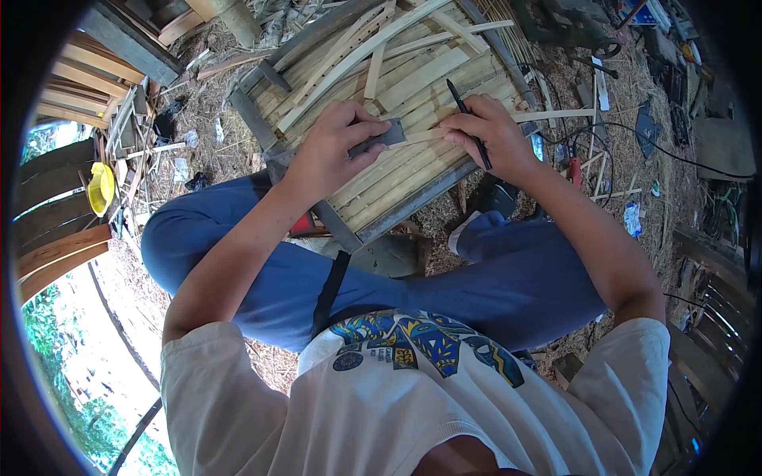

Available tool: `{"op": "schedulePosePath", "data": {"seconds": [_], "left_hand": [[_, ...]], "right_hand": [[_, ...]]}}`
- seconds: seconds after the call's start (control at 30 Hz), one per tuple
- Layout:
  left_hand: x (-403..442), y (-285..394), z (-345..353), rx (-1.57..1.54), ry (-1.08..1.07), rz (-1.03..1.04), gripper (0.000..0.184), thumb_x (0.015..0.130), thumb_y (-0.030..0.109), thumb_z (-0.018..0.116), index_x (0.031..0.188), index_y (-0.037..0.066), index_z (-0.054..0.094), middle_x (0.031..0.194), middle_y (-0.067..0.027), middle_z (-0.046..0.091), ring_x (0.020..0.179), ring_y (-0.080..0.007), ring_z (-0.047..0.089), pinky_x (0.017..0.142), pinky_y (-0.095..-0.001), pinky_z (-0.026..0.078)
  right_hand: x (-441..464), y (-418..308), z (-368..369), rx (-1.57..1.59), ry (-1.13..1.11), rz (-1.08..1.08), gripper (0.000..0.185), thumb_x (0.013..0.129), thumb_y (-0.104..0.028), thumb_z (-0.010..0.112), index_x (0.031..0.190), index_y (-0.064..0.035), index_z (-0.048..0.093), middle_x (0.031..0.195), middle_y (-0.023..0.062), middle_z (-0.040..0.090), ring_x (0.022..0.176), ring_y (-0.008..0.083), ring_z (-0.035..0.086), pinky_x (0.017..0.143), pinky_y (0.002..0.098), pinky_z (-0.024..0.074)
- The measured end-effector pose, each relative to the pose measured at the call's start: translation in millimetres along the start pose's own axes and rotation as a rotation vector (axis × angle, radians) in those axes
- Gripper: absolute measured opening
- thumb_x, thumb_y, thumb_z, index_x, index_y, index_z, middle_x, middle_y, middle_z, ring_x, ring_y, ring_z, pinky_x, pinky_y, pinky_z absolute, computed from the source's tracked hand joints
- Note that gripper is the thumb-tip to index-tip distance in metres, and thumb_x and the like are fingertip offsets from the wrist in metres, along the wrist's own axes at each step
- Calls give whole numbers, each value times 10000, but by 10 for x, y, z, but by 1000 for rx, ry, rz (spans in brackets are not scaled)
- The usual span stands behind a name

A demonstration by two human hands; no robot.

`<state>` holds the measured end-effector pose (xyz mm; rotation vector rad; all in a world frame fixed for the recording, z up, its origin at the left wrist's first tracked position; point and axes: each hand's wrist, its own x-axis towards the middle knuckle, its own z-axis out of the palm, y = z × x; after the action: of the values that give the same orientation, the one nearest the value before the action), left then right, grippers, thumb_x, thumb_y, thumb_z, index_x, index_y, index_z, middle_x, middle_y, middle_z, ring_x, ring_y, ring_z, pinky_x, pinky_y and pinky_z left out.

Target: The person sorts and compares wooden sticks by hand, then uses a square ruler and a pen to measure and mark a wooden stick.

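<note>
My left hand (341, 147) is closed on a small flat grey block (386, 136), which lies against the left end of a thin wooden strip (425, 136). A dark pen (456, 95) sits in my closed right hand (494, 136), slanting across the fingers, and its fingertips also touch the strip. The strip reaches out past my right hand to the right. Both hands are over the slatted wooden table (381, 186), near its front edge.
Curved and straight wooden pieces (373, 47) lie on the far part of the table. Shavings, a red-handled tool (575, 172) and black cables (667, 143) are on the ground to the right. A yellow helmet-like object (101, 189) is at the left.
</note>
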<state>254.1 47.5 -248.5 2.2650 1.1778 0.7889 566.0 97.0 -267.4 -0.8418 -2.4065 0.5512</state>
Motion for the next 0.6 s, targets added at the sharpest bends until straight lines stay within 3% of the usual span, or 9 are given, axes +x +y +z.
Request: {"op": "schedulePosePath", "data": {"seconds": [0.5,0.6], "left_hand": [[-4,55,-10,51,28,45,362,825,49,837,1179,66,767,1048,-59,644,984,-283,616,878,-404,527],[-33,58,0,20,-2,17,389,787,45,847,1169,72,781,1105,-68,668,1041,-277,623,907,-393,504]], "right_hand": [[-43,-85,-1,-77,77,-27,223,865,-137,817,1078,-101,761,954,91,588,943,322,577,875,433,440],[-22,-116,-24,-90,72,-25,213,874,-134,797,1075,-110,732,981,90,575,957,317,576,880,432,424]]}}
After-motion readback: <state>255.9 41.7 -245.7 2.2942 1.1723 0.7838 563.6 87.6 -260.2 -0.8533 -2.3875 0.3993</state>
